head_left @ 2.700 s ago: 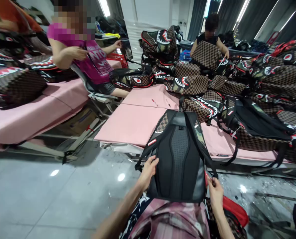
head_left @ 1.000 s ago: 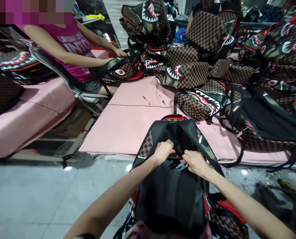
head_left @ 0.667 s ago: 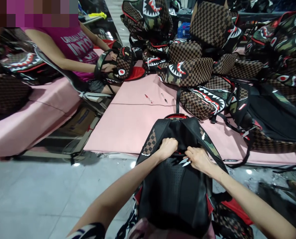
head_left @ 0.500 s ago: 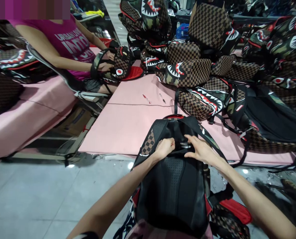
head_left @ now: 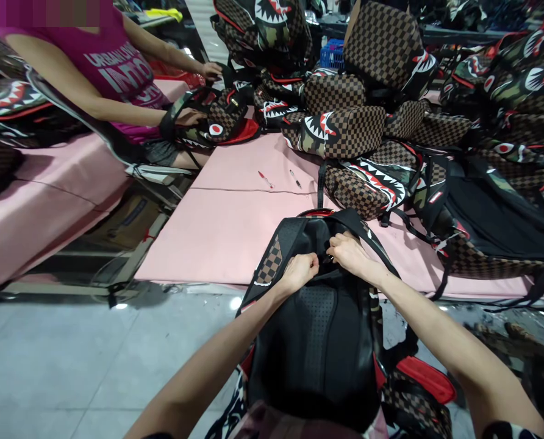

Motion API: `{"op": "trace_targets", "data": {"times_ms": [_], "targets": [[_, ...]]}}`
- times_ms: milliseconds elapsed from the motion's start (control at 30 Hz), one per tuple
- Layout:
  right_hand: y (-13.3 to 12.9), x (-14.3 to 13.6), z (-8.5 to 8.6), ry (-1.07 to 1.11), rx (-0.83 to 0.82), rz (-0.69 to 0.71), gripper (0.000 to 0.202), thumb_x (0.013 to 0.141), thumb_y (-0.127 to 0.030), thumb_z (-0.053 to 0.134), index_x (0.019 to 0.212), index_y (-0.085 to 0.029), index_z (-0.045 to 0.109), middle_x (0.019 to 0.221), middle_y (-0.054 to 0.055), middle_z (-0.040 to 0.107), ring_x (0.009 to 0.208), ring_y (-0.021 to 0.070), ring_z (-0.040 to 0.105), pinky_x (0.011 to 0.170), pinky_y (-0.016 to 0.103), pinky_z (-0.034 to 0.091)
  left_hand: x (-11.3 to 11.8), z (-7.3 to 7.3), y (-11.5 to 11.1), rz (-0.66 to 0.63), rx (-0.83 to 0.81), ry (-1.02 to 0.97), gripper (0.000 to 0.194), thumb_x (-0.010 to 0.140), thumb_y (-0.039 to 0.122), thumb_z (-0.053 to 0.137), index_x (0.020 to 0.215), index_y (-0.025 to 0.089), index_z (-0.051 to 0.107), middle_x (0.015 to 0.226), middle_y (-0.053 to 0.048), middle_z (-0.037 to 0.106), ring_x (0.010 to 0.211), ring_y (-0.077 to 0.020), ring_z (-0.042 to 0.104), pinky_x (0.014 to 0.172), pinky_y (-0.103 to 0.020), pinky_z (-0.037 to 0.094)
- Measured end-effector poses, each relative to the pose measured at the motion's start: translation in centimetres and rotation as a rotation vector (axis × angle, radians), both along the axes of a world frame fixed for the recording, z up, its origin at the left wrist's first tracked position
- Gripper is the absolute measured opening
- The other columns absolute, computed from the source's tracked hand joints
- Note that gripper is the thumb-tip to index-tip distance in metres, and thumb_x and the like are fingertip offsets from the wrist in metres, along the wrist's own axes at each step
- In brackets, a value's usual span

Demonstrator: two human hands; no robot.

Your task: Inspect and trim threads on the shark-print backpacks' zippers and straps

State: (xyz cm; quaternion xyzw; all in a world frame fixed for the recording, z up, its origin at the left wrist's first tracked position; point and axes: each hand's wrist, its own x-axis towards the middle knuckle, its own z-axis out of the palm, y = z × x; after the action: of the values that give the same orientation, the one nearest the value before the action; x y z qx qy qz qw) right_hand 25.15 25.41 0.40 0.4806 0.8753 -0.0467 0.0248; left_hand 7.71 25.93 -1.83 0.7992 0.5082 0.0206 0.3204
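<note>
A backpack with a black padded back panel leans upright on my lap against the table edge, its back turned towards me. Checkered and camouflage trim shows along its sides. My left hand is closed on the black fabric at the left of the opening near the top of the panel. Just to its right, my right hand pinches at the same opening. Something small, dark and partly shiny is at its fingertips, too hidden to name. The shoulder straps run up on both sides of my hands.
Pink cloth covers the table. A red-handled tool and a pen lie on it. Checkered shark-mouth bags are piled at the back and right. A co-worker handles another bag at the left.
My right hand has gone from spread fingers to a pinch at the opening, moving slightly left and up. My left hand stays at the fabric. The co-worker's far hand has lifted away from their bag.
</note>
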Motion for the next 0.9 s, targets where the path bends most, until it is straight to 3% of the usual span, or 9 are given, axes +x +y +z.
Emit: {"op": "trace_targets", "data": {"times_ms": [267,367,500,567,633,733,900], "targets": [[0.2,-0.2,-0.4,-0.012,0.0,-0.012,0.013,0.08,-0.013,0.055,0.077,-0.018,0.067,0.085,0.007,0.06,0.088,0.0218,0.051,0.081,0.035,0.037,-0.1,-0.2,0.1,0.017,-0.002,-0.041,0.017,0.078,0.016,0.046,0.08,0.019,0.063,0.069,0.0,0.063,0.064,-0.0136,0.058,0.062,-0.022,0.039],[-0.5,0.7,0.0,0.03,-0.001,-0.141,0.012,0.079,-0.012,0.056,0.084,-0.017,0.067,0.086,0.007,0.059,0.087,0.0207,0.051,0.079,0.032,0.038,-0.8,0.3,0.0,-0.011,-0.033,-0.259,0.02,0.082,0.026,0.046,0.077,0.018,0.063,0.077,0.0,0.065,0.071,-0.0128,0.059,0.068,-0.021,0.042],[-1.5,1.5,0.3,0.098,-0.016,-0.226,0.017,0.079,-0.011,0.056,0.09,-0.018,0.066,0.086,0.006,0.058,0.086,0.0196,0.053,0.077,0.03,0.04,-1.2,0.4,0.1,-0.034,-0.15,-0.596,0.057,0.091,0.039,0.026,0.049,0.015,0.055,0.081,-0.004,0.067,0.08,-0.0135,0.061,0.081,-0.023,0.042],[-1.7,1.4,0.2,0.079,0.0,-0.233,0.017,0.078,-0.008,0.056,0.088,-0.019,0.065,0.087,0.007,0.058,0.089,0.0213,0.053,0.077,0.03,0.041,-0.6,-0.1,0.5,0.096,-0.105,-0.525,0.049,0.09,0.04,0.033,0.057,0.015,0.059,0.074,-0.004,0.066,0.073,-0.0137,0.061,0.075,-0.024,0.044],[-1.9,1.2,0.2,0.04,0.028,-0.247,0.018,0.077,-0.005,0.055,0.085,-0.018,0.064,0.088,0.008,0.059,0.092,0.0233,0.053,0.076,0.032,0.042,0.3,-0.7,1.2,0.178,-0.003,-0.383,0.022,0.082,0.033,0.052,0.077,0.016,0.064,0.072,-0.002,0.065,0.067,-0.0135,0.06,0.067,-0.024,0.043],[-2.2,0.8,0.3,-0.017,0.068,-0.261,0.021,0.077,-0.001,0.05,0.082,-0.017,0.063,0.089,0.01,0.059,0.092,0.0252,0.054,0.075,0.033,0.043,1.2,-1.2,2.2,0.074,0.034,-0.233,0.021,0.072,0.024,0.064,0.092,0.02,0.066,0.07,0.002,0.063,0.065,-0.0121,0.058,0.063,-0.022,0.04],[-2.5,0.5,0.6,-0.046,0.062,-0.252,0.025,0.075,0.003,0.048,0.08,-0.017,0.062,0.089,0.011,0.061,0.094,0.0252,0.054,0.076,0.032,0.044,1.9,-0.9,3.1,-0.043,-0.004,-0.135,0.016,0.068,0.022,0.065,0.083,0.02,0.069,0.063,0.003,0.062,0.062,-0.0122,0.057,0.058,-0.021,0.037]]}}
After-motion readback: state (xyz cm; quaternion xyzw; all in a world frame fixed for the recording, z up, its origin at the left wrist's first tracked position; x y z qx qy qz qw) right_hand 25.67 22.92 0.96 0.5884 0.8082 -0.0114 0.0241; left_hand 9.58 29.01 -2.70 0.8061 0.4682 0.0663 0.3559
